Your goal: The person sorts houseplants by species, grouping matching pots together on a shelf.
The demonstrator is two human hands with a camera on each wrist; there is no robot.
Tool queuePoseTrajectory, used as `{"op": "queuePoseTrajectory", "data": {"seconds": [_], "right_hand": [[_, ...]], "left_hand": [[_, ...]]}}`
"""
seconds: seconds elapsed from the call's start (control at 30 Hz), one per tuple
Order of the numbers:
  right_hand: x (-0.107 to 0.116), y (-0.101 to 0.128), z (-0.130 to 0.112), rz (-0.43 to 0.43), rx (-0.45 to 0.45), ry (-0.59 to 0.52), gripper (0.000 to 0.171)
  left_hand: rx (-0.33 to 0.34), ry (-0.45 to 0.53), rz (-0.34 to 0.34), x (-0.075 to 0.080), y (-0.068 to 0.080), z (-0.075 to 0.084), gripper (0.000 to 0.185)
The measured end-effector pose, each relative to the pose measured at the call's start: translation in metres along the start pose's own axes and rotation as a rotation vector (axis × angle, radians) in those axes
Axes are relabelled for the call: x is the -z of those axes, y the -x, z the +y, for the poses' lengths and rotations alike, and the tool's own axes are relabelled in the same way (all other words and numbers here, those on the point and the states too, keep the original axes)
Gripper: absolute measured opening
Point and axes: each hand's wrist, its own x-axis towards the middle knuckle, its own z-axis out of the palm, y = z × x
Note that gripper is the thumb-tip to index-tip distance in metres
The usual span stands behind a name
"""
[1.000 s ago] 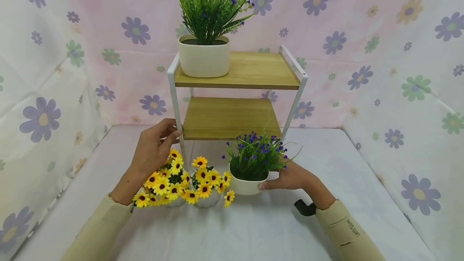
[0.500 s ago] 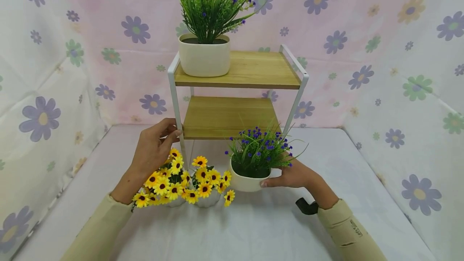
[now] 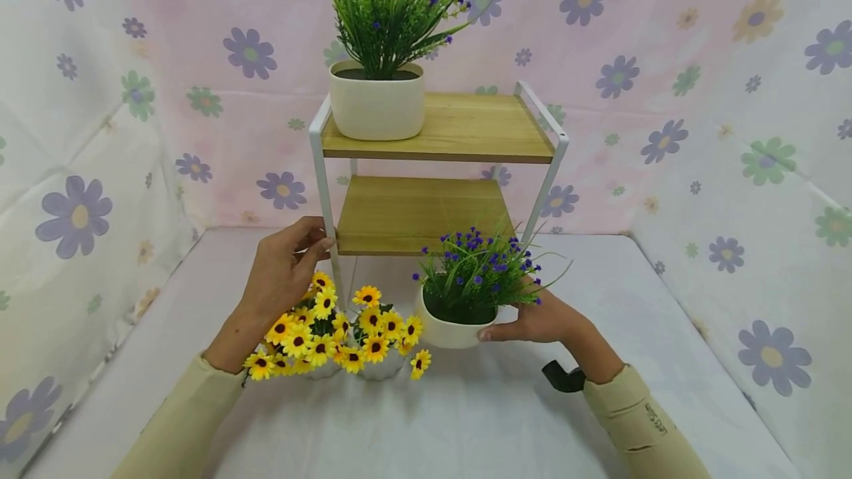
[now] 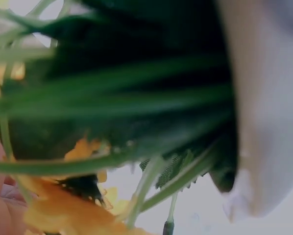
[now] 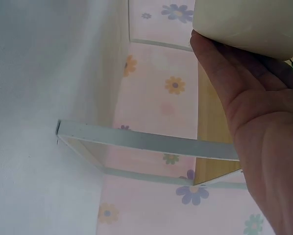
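My right hand (image 3: 515, 324) grips a cream pot of purple flowers (image 3: 452, 327) by its right side, thumb at the front, and holds it just above the table in front of the shelf's lower board. In the right wrist view my palm (image 5: 264, 147) lies against the pot's wall (image 5: 249, 24). My left hand (image 3: 318, 239) holds the white front-left leg (image 3: 328, 205) of the two-tier wooden shelf (image 3: 459, 128). A second cream pot of purple flowers (image 3: 376, 106) stands on the left of the top board.
Two small white pots of yellow flowers (image 3: 339, 331) stand on the table under my left hand; they fill the left wrist view (image 4: 78, 205) as a blur. The lower board (image 3: 419, 213) carries nothing. Flowered cloth walls close in the table on three sides.
My right hand has lifted the pot of purple flowers a little off the table and toward the shelf. The left hand has stayed on the shelf leg.
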Motion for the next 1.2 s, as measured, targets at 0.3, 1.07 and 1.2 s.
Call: {"op": "queuePoseTrajectory", "data": {"seconds": [0.3, 1.07, 1.2], "right_hand": [[0.0, -0.002, -0.005, 0.04, 0.047, 0.069, 0.105], [0.104, 0.0, -0.108, 0.131, 0.184, 0.026, 0.096], [0.13, -0.011, -0.125, 0.17, 0.362, -0.104, 0.093]], "left_hand": [[-0.018, 0.0, 0.003, 0.0, 0.0, -0.001, 0.02], [-0.027, -0.003, 0.011, 0.001, -0.002, -0.001, 0.018], [-0.031, -0.003, 0.009, 0.0, -0.002, -0.002, 0.017]]}}
